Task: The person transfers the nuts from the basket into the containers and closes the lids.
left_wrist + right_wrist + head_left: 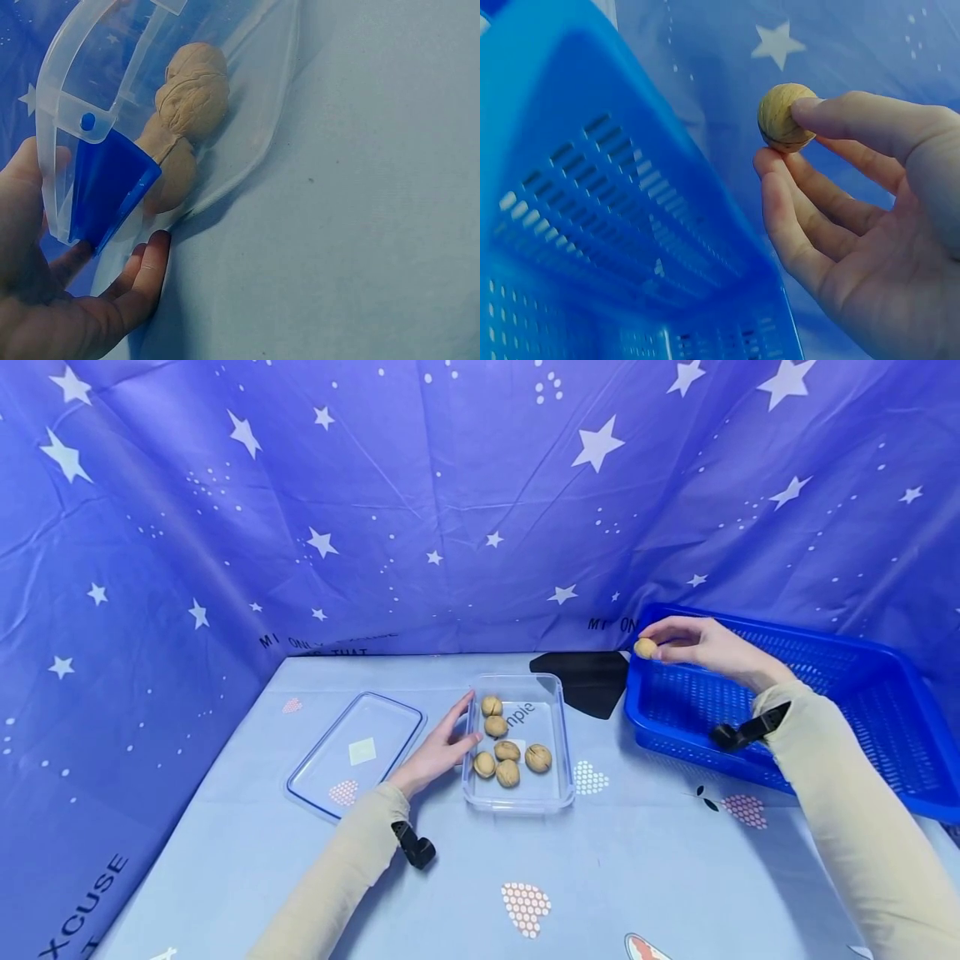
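Observation:
A walnut (644, 648) is pinched between the thumb and fingertips of my right hand (701, 647), above the left rim of the blue basket (750, 760). In the right wrist view the walnut (786, 118) stands clear of the basket wall (697, 165). My left hand (442, 745) holds the left side of a clear plastic container (517, 802), its thumb over the rim and its fingers along the outer wall. Several walnuts (507, 773) lie on the container's floor; some (193, 105) show through its wall in the left wrist view.
Left of the container lies a clear lid (315, 777) with a blue edge. A black patch (588, 681) sits between container and basket. The table has a light blue printed cloth (450, 877); a blue starry curtain (450, 485) hangs behind it.

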